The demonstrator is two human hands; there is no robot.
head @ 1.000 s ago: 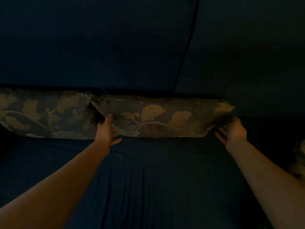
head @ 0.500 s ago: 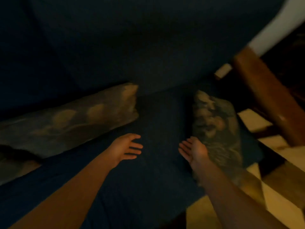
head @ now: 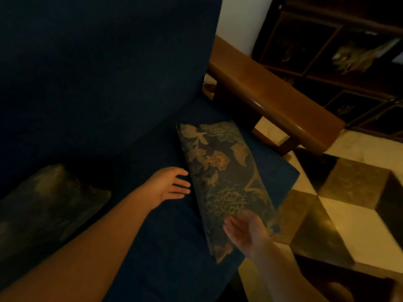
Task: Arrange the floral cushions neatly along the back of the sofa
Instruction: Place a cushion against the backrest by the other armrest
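A dark floral cushion [head: 220,171] lies flat on the right end of the navy sofa seat [head: 165,247], reaching from the backrest to the front edge. My left hand [head: 168,186] is open, fingertips at the cushion's left edge. My right hand [head: 246,232] is open, palm up, at the cushion's near right corner, touching or just above it. Another floral cushion [head: 48,205] leans against the sofa back [head: 98,73] at the left, blurred and dim.
The sofa's wooden armrest [head: 272,101] runs along the right side. Beyond it stands a dark wooden cabinet [head: 338,51]. A chequered tile floor [head: 349,210] lies to the right of the seat's edge.
Both hands let go of the cushion at the sofa back. The view swung right, and the hands moved to the cushion lying flat at the seat's right end.
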